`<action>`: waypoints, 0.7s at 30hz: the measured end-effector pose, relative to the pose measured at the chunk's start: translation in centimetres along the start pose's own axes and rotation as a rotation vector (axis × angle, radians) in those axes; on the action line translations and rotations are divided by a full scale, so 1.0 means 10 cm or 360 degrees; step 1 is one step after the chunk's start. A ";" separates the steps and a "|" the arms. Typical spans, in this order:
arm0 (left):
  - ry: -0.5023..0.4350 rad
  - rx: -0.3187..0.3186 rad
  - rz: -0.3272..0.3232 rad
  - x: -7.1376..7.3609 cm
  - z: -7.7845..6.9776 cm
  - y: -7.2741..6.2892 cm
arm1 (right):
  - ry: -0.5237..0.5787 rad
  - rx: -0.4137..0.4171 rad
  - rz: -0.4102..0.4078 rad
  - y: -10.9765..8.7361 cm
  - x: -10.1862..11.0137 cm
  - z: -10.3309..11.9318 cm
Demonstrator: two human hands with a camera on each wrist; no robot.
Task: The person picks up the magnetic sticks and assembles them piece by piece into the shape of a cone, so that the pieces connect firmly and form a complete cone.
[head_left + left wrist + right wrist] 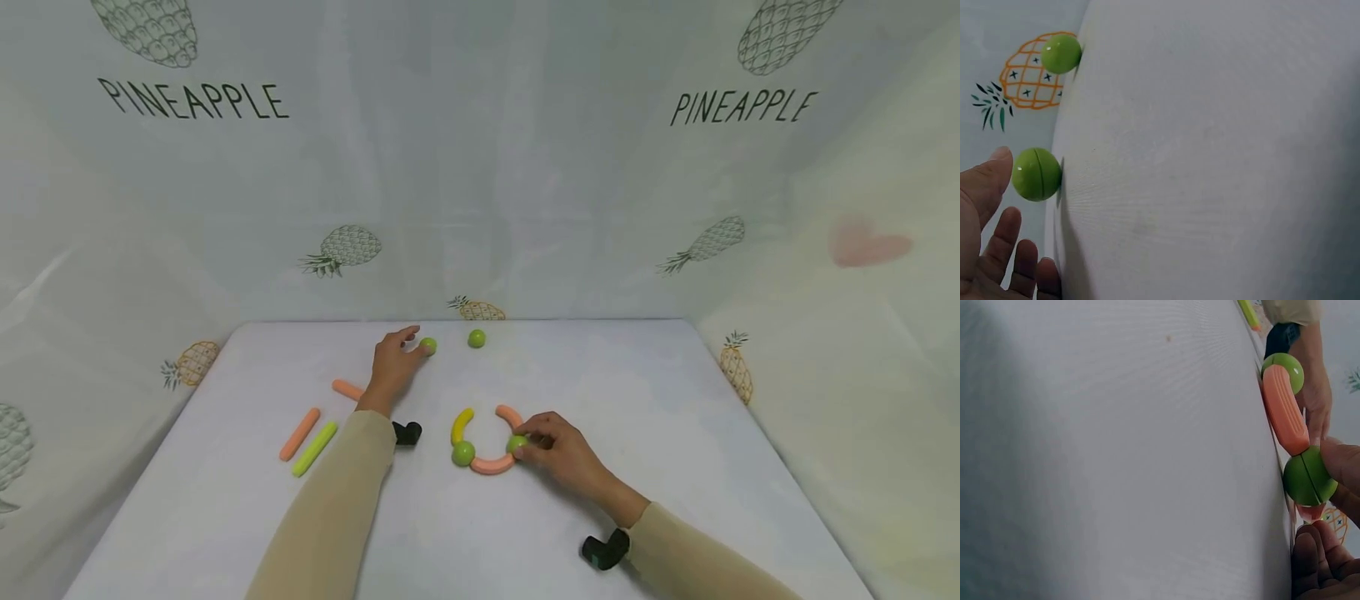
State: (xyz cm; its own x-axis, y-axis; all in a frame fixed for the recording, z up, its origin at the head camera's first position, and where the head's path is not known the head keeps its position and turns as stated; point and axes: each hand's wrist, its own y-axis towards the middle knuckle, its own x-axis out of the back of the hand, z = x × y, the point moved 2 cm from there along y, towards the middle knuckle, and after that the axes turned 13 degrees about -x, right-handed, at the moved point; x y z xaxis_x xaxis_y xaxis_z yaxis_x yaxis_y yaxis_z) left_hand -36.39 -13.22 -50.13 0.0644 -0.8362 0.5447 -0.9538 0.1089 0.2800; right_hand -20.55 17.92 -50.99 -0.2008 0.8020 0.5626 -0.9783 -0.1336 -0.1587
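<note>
My left hand [393, 364] is at the back of the table beside a green ball [1036, 174]; its fingers are spread, with the thumb close to the ball. A second green ball [477, 338] lies to its right. My right hand [1335, 487] pinches another green ball [1310, 477] between thumb and finger. That ball sits between two curved orange pieces, a lower one [492, 467] and an upper one [507, 414]. The lower piece reaches a green ball [463, 453] on the left, from which a curved yellow piece [461, 423] rises. Together they form an open ring.
Left of the ring lie a straight orange stick [300, 434], a lime stick [315, 448] and another orange stick [347, 389] partly behind the left wrist. A white cloth [675, 467] covers the table. A pineapple-printed curtain [480, 167] hangs behind.
</note>
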 end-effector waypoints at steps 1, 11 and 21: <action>0.0012 -0.0008 0.0006 0.00 0.00 0.01 | 0.0000 -0.0002 0.0000 0.00 0.00 0.00; 0.0268 -0.0041 0.0104 -0.09 0.00 -0.01 | -0.0017 0.0022 -0.0005 0.00 -0.03 -0.03; 0.0044 -0.0105 0.0226 -0.18 -0.12 -0.09 | -0.0044 0.0044 -0.0023 0.01 -0.01 -0.02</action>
State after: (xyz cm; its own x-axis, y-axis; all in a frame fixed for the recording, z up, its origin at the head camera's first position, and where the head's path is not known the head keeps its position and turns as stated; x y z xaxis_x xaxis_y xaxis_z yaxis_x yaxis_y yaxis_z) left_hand -35.31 -11.16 -50.36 -0.0606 -0.7949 0.6037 -0.9326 0.2608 0.2497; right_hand -20.60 17.94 -51.21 -0.1877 0.7876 0.5869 -0.9820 -0.1384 -0.1282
